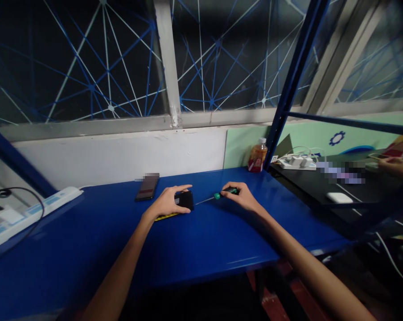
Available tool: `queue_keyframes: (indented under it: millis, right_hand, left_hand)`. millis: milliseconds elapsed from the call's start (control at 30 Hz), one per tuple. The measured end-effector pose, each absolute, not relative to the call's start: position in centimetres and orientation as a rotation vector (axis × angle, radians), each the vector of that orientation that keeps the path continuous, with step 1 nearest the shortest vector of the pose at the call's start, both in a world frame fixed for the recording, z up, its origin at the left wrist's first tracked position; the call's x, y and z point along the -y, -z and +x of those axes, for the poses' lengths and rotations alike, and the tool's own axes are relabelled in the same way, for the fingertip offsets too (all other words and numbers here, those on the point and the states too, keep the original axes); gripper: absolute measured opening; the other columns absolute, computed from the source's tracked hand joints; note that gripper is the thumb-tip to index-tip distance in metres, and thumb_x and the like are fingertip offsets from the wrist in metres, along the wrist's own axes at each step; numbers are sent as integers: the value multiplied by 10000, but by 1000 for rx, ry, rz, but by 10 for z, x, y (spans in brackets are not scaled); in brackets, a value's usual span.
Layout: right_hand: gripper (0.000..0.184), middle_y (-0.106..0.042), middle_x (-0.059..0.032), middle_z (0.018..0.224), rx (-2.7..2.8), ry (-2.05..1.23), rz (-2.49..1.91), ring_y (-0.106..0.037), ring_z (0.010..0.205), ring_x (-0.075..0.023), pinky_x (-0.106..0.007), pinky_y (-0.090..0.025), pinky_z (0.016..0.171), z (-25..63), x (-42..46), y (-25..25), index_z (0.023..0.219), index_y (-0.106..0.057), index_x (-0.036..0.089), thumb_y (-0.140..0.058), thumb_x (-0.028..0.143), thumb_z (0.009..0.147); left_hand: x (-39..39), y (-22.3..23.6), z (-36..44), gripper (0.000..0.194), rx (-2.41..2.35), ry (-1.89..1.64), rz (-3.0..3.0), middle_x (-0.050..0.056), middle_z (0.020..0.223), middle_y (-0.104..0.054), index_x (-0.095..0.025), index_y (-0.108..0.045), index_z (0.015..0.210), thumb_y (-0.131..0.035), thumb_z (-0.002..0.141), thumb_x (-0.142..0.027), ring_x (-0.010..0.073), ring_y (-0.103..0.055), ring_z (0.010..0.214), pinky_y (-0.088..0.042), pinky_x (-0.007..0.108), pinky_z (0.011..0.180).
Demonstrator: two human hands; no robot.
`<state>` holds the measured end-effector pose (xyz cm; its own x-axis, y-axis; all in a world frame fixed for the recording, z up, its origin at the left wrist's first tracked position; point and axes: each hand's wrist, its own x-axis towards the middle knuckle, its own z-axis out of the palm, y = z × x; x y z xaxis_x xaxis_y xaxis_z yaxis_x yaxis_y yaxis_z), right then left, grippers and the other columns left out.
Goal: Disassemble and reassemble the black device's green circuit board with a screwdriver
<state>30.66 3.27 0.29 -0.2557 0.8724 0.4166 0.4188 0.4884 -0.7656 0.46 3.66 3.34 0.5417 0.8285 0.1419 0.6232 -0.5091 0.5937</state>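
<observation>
My left hand [168,201] is closed around a small black rectangular device [187,200], thumb along its near side and fingers over the far side. A pale label shows on the device by the palm. Beneath that hand a yellow strip with dark marks [166,217] sticks out; what it belongs to is hidden. In my right hand [240,195] is a screwdriver [217,196] with a green and black handle. Its thin metal shaft points left, and the tip is close to the device's right end; whether they touch I cannot tell.
A dark phone [148,186] lies behind my left hand on the blue table [201,249]. A white power strip [34,218] with a black cable is at left. A drink bottle [257,156] stands at the back right. Another person's hand [397,167] is over the black table.
</observation>
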Motion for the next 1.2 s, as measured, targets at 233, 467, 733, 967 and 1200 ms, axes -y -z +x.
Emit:
queue_keyframes:
  millis: [233, 467, 733, 967, 1200]
  right_hand:
    - [301, -587, -12, 615, 1864, -659, -1090, -460, 547, -123, -247, -326, 524, 305, -28, -6, 753, -664, 138, -619, 436, 764]
    - [287, -606, -24, 733, 1898, -777, -1041, -487, 613, -131, -245, -358, 572, 307, -21, -19, 926, -588, 166, -610, 415, 786]
    - [368, -427, 51, 497, 1884, -1024, -1150, -368, 424, -85, -224, -272, 430, 315, -33, -4, 751, -524, 171, -538, 533, 815]
    - [424, -450, 38, 577, 2021, -999, -1171, -359, 496, -75, -212, -274, 455, 318, -40, 5, 673, -513, 158, -530, 557, 815]
    - [413, -505, 44, 577, 2009, -1227, -1199, -395, 394, -71, -212, -283, 392, 322, -41, 8, 837, -535, 168, -635, 555, 734]
  left_hand:
    - [-37, -31, 5, 785, -1171, -585, 2315, 101, 1256, -583, -284, -476, 1330, -732, 596, -395, 341, -527, 1133, -398, 486, 937]
    - [-37, -29, 6, 775, -1214, -585, 2364, 86, 1237, -598, -291, -478, 1326, -730, 609, -444, 318, -541, 1114, -416, 455, 927]
    - [-36, -23, 12, 776, -1278, -512, 2392, 89, 1242, -593, -302, -482, 1323, -724, 608, -484, 346, -538, 1107, -429, 454, 896]
    - [-36, -13, 14, 771, -1280, -524, 2376, 75, 1228, -591, -315, -488, 1311, -742, 604, -488, 318, -542, 1108, -436, 432, 908]
    - [-40, -8, 13, 774, -1271, -515, 2379, 87, 1221, -595, -307, -489, 1309, -742, 598, -480, 324, -542, 1099, -430, 439, 897]
